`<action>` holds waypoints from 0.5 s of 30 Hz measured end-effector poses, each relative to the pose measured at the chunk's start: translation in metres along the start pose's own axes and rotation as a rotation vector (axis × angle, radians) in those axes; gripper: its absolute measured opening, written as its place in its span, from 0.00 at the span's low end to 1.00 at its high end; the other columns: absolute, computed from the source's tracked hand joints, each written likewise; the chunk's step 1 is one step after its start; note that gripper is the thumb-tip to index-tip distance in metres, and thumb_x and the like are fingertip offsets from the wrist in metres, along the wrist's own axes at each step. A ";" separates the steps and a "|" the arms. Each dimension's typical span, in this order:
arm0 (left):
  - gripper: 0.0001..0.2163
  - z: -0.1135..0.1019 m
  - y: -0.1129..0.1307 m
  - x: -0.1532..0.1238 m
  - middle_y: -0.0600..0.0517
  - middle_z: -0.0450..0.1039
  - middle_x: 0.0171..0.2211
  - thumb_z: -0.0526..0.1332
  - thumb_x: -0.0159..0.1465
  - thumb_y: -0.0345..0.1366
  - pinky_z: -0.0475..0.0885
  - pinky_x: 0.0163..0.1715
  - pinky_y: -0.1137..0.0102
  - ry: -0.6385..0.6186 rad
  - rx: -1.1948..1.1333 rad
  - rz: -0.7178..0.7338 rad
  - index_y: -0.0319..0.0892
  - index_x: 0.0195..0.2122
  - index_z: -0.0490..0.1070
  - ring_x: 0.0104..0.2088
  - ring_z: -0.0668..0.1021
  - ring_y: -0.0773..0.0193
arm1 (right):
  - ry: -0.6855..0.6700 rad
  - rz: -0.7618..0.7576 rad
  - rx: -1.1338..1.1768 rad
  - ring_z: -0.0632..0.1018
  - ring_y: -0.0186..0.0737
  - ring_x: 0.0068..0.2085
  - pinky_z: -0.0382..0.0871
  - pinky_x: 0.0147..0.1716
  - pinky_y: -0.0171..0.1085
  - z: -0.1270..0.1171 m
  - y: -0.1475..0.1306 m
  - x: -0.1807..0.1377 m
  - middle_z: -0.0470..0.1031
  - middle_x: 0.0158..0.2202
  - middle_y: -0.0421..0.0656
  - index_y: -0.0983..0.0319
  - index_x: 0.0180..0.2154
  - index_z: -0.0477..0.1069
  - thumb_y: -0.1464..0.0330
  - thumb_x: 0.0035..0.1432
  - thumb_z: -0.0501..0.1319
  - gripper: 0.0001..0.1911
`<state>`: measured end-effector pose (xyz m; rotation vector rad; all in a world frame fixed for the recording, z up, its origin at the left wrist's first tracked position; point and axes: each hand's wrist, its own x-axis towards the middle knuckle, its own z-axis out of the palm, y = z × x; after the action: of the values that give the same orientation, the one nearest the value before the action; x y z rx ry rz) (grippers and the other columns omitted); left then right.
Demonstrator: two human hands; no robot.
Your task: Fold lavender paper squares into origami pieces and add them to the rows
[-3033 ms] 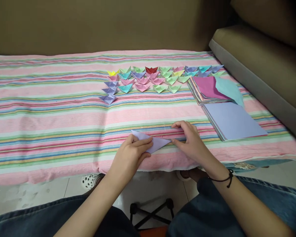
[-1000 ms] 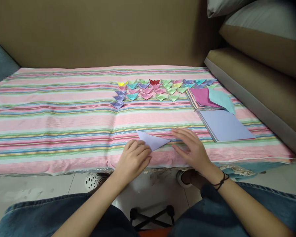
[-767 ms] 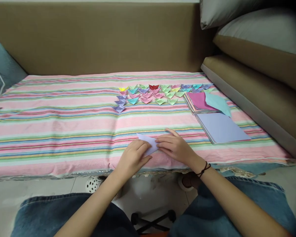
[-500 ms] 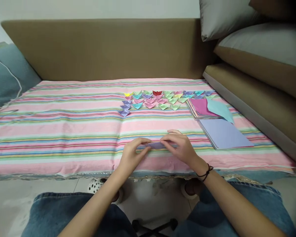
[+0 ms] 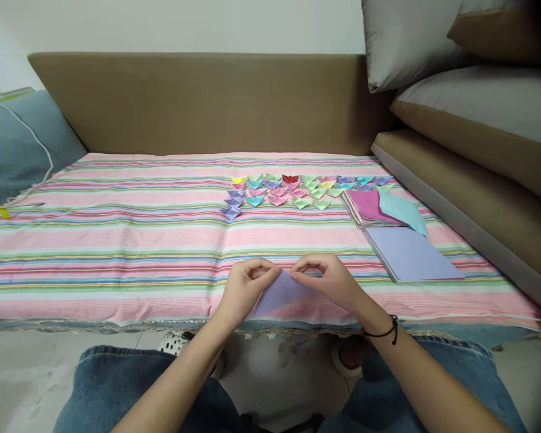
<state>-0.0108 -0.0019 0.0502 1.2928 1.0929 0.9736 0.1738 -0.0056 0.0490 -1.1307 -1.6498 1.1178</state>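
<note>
A sheet of lilac paper (image 5: 282, 292) hangs between my hands over the front part of the striped cloth, its face turned towards me. My left hand (image 5: 247, 284) pinches its upper edge between thumb and index finger. Close beside it, my right hand (image 5: 327, 278) pinches the same edge with thumb and fingertips. Beyond my hands, several small folded paper boats (image 5: 277, 199) in pink, green, blue, purple and other colours stand in rows. A red boat (image 5: 291, 179) is in the back row, and purple boats (image 5: 231, 213) line the left end.
Right of my hands lies a stack of lilac paper (image 5: 417, 255), with a second stack topped by magenta paper (image 5: 365, 205) and a curling light-blue sheet (image 5: 401, 210) behind it. Brown-grey cushions (image 5: 469, 180) bound the right side. A white cable (image 5: 38, 141) runs along the left.
The lilac paper was a narrow, nearly edge-on strip and now shows a broad face hanging down towards me. My hands have drawn closer together. The view has tilted slightly upward.
</note>
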 end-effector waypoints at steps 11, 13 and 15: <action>0.07 0.003 0.001 -0.002 0.52 0.73 0.23 0.64 0.53 0.36 0.64 0.27 0.74 0.023 0.064 0.081 0.38 0.24 0.74 0.26 0.72 0.67 | -0.036 -0.043 -0.087 0.75 0.38 0.31 0.68 0.33 0.35 0.006 0.001 0.000 0.76 0.26 0.42 0.63 0.25 0.74 0.68 0.52 0.60 0.07; 0.06 -0.003 0.003 0.001 0.53 0.72 0.22 0.65 0.52 0.36 0.64 0.27 0.75 0.083 0.052 0.094 0.38 0.23 0.74 0.26 0.71 0.68 | -0.032 -0.020 -0.081 0.75 0.38 0.31 0.69 0.32 0.36 0.002 0.000 0.000 0.76 0.26 0.42 0.63 0.25 0.74 0.67 0.52 0.61 0.08; 0.06 -0.008 0.006 0.003 0.53 0.72 0.21 0.65 0.51 0.36 0.64 0.26 0.75 0.132 0.033 0.084 0.38 0.23 0.74 0.25 0.71 0.69 | -0.022 0.011 -0.077 0.76 0.39 0.31 0.69 0.32 0.36 -0.005 -0.001 -0.001 0.77 0.26 0.42 0.63 0.25 0.74 0.66 0.51 0.62 0.08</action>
<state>-0.0179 0.0035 0.0561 1.3246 1.1675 1.1210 0.1780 -0.0059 0.0512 -1.1817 -1.7183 1.0857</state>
